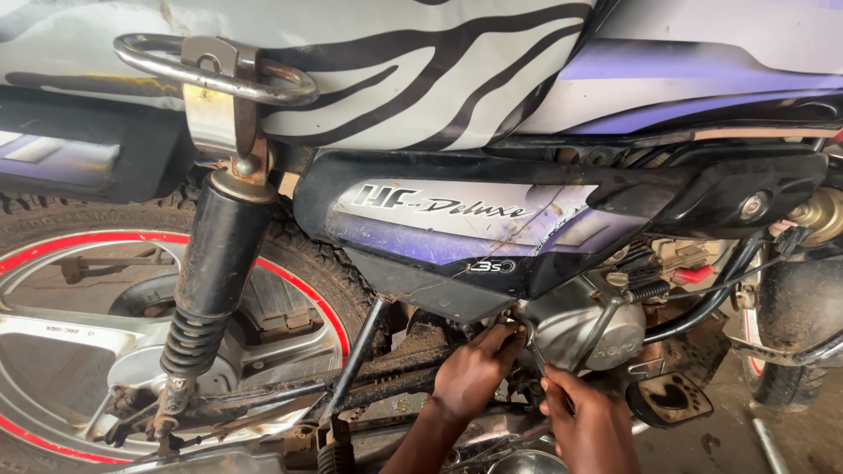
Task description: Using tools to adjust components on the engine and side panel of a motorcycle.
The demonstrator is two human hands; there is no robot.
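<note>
A motorcycle stands side-on in front of me. Low down, my left hand (474, 369) reaches under the black and purple side panel (457, 233), its fingertips closed around the head of a slim metal spanner (534, 344) at a fitting behind the grey engine casing (580, 329). My right hand (590, 421) is just below and to the right, gripping the spanner's lower end. The fitting itself is hidden by my fingers.
The rear wheel (79, 351) with its red rim stripe fills the left. A black shock absorber (206, 290) hangs below a chrome grab rail (211, 75). A kick lever (601, 329) and a footrest (672, 399) sit right of my hands, and a zebra-striped seat (395, 79) runs above.
</note>
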